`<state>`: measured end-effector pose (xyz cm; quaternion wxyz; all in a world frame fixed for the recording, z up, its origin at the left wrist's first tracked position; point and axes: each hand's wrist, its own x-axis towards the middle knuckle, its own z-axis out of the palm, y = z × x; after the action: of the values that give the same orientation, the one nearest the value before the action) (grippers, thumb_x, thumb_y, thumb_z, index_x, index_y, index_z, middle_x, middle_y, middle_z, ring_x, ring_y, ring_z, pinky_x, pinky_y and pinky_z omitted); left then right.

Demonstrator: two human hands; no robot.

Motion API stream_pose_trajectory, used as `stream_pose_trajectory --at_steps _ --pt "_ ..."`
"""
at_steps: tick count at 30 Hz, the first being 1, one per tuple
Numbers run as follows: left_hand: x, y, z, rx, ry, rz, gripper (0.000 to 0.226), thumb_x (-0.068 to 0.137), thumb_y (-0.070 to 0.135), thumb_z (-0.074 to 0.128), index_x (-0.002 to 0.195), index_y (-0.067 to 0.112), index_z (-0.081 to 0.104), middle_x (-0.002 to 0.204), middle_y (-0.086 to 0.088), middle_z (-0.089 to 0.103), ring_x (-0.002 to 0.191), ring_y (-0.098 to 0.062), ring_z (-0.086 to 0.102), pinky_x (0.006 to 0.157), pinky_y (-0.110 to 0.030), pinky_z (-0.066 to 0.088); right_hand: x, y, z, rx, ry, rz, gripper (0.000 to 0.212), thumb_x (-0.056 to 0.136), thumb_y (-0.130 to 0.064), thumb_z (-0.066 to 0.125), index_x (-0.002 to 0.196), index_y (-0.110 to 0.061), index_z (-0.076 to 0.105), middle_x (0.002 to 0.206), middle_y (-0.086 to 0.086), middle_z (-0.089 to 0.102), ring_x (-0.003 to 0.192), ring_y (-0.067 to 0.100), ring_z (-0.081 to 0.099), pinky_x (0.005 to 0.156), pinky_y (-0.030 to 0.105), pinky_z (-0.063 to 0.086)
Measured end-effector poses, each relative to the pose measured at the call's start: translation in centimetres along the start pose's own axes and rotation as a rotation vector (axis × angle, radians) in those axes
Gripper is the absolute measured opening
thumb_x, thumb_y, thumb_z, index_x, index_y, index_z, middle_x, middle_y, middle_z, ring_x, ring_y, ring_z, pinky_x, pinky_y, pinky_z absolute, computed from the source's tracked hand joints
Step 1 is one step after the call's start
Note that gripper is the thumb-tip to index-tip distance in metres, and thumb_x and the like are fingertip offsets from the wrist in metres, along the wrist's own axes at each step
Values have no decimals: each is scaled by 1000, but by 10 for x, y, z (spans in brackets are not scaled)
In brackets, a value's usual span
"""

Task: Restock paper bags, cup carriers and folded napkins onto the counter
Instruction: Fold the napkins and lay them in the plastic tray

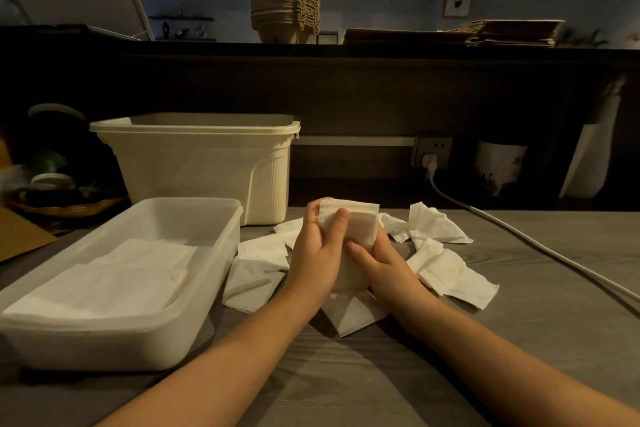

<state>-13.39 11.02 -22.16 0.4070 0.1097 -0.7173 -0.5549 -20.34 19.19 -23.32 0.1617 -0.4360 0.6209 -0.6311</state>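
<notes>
The stack of folded napkins (pixel 358 224) stands upright between the two hands, a little above the table (pixel 519 340). The left hand (pixel 317 250) grips its left edge, with the thumb laid across the front. The right hand (pixel 388 262) holds the lower right part from below. The hands are close together, both clamped on this one stack.

Under and around the hands, loose napkins (pixel 446 274) lie scattered on the table, some to the left, some to the right, one just before the wrists.

To the left of the left hand is a shallow plastic tray (pixel 194 333), with flat napkins (pixel 114 281) inside it. Behind the tray, beyond the left hand, stands a cream bin (pixel 194 163).

To the right of the right hand a white cable (pixel 512 234) runs across the table.

Far beyond the hands, on the dark upper counter (pixel 207 47), stands a pile of cup carriers (pixel 284 9), and to its right lie flat paper bags (pixel 512 32).
</notes>
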Motion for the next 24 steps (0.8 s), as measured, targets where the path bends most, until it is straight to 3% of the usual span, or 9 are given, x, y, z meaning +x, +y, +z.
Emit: stream_pose_trajectory --at_steps 3,6,10,13,18,24 --pt "0 -1 2 -15 8 9 23 90 40 40 111 31 40 96 16 52 90 1 53 77 -16 49 -1 2 0 50 -16 61 40 92 -20 52 128 -24 35 118 0 55 106 12 58 88 30 52" --pt "0 -2 0 -13 1 25 39 77 51 38 110 31 41 98 14 52 93 -5 55 81 -26 53 -2 3 -2 65 -5 94 44 89 -28 57 128 -28 36 117 0 57 104 14 60 88 34 53" --pt "-1 -1 1 -47 -65 34 36 80 46 39 114 33 34 104 15 45 95 -5 53 72 -18 54 -1 3 -4 53 -6 85 49 85 -29 62 128 -26 40 117 0 59 105 13 60 92 37 52" --pt "-1 -2 1 -21 -73 34 43 78 47 39 118 32 30 106 14 43 97 -5 52 70 -16 52 -1 3 -4 42 -3 81 38 89 -22 59 124 -27 45 113 1 62 102 15 62 89 40 53" --pt "1 -4 0 68 -64 -1 24 95 30 41 115 33 27 101 23 41 90 9 45 66 -1 41 -1 0 -6 94 84 33 30 91 -14 53 117 -27 48 113 4 61 104 18 60 90 39 52" --pt "1 -6 1 55 -111 -127 15 100 30 30 114 33 28 95 21 44 85 7 45 66 -8 38 0 2 -3 51 9 130 40 93 -13 50 130 -22 37 119 2 57 107 14 58 92 35 51"
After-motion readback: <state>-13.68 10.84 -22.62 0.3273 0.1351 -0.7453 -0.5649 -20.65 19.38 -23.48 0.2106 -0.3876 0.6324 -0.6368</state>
